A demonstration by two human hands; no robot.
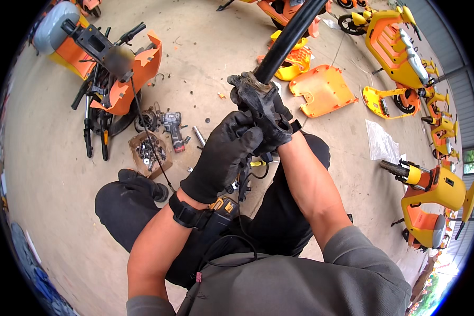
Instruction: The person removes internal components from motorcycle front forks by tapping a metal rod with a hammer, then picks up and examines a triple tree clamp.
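A black fork clamp [266, 113] with a round socket at its lower end is held up in front of me. A long black tube [292, 39] rises from its top toward the upper right. My left hand [221, 147], in a black glove, has its fingers closed on the clamp's near left side. Behind the clamp, my right hand [283, 109] is also gloved and grips it from the right; most of its fingers are hidden. Below the hands, a black cable and a tool with a yellow-and-black battery [225, 206] show by my lap.
A cordless impact driver [173, 129] lies beside a cardboard box [162, 167] of screws and small parts. Left stands a partly stripped orange scooter [137, 79]. An orange panel [324, 92] and yellow covers lie ahead; a yellow scooter [432, 205] stands at right near plastic sheeting [380, 141].
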